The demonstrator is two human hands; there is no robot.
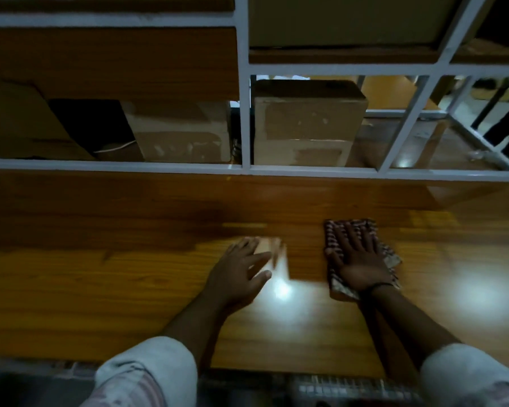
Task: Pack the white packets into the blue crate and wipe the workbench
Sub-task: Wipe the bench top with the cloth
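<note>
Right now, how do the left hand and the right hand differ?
The right hand presses flat on the patterned cloth; the left hand is over the workbench with no cloth. The right hand's wrist wears a dark band; the left hand's shows none. The left hand is blurred, the right hand sharper. Both lie open and spread.

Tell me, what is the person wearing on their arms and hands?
Both hands are bare, with no gloves: the left hand and the right hand. The left sleeve and the right sleeve are pale, whitish cloth with faint pinkish stripes, pushed up the forearms. A thin dark band circles the right wrist.
</note>
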